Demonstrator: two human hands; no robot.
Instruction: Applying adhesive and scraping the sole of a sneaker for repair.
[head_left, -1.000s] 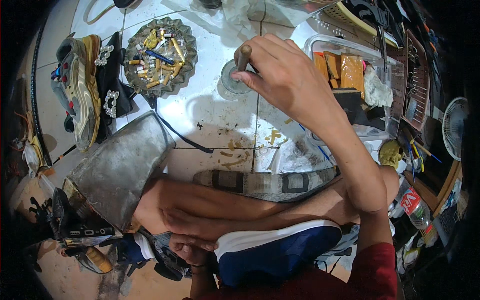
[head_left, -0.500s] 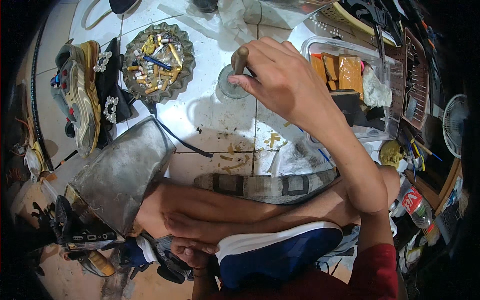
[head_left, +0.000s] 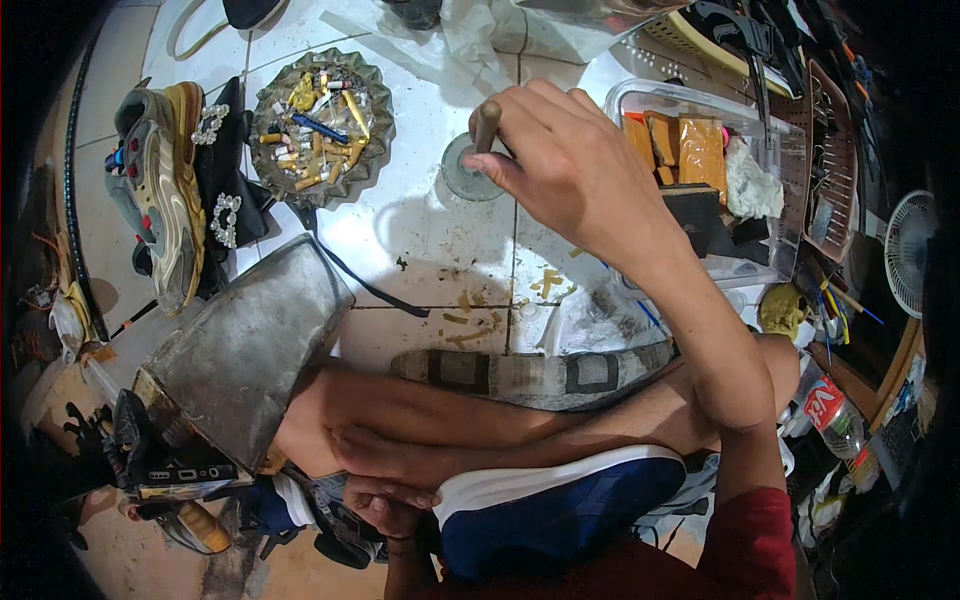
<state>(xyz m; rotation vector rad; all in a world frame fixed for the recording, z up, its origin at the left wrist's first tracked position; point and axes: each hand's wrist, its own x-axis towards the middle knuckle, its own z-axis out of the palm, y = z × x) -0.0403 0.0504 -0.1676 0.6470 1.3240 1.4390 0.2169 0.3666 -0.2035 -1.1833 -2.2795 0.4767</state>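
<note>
My right hand [head_left: 570, 170] reaches forward over the white tiled floor and grips a brush with a wooden handle [head_left: 487, 125], its lower end down in a small round tin [head_left: 468, 170]. My left hand [head_left: 385, 510] is low in the picture, fingers curled against the heel of a blue shoe with a white sole [head_left: 555, 500] that rests on my lap. My crossed bare legs [head_left: 480, 430] lie in front of me.
A scalloped metal dish [head_left: 320, 125] full of butts and scraps sits at the back left, beside a worn sneaker [head_left: 160, 190]. A clear plastic box [head_left: 720, 170] with orange blocks is right. A metal anvil-like stand [head_left: 240, 350] stands left. Tools clutter both sides.
My right hand with the brush has stayed at the small tin, shifting only slightly. The left hand and shoe have not moved.
</note>
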